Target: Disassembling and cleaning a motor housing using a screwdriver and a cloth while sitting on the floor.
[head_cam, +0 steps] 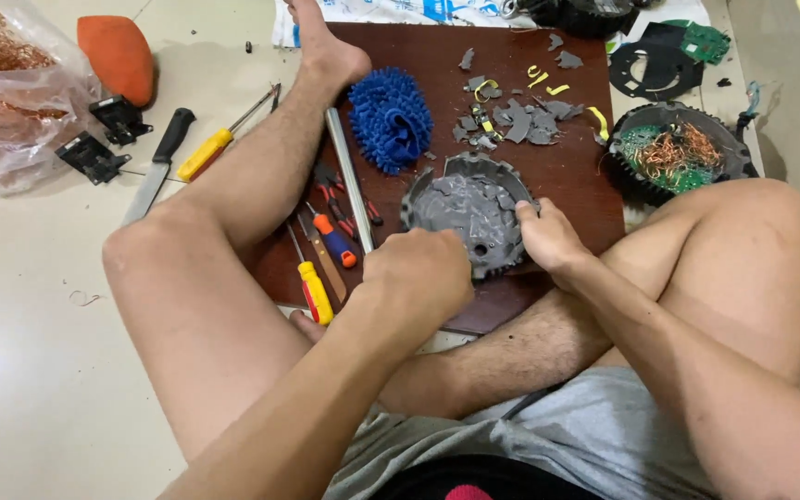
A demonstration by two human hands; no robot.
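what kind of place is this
Probably a home floor used as a makeshift scrap-stripping spot: pale floor tiles, a brown board as a bench, screwdrivers, and a bag of copper wire.

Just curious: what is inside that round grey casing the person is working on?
The round grey casing holds a layer of broken grey flakes. The left hand covers its near edge and the right hand grips its rim, so anything beneath is hidden.

Screwdrivers (326, 264) crowding 9 o'clock of the grey disc (471, 211), blue mop head (390, 118) blocking 11; board (567, 162) staying open at 3.
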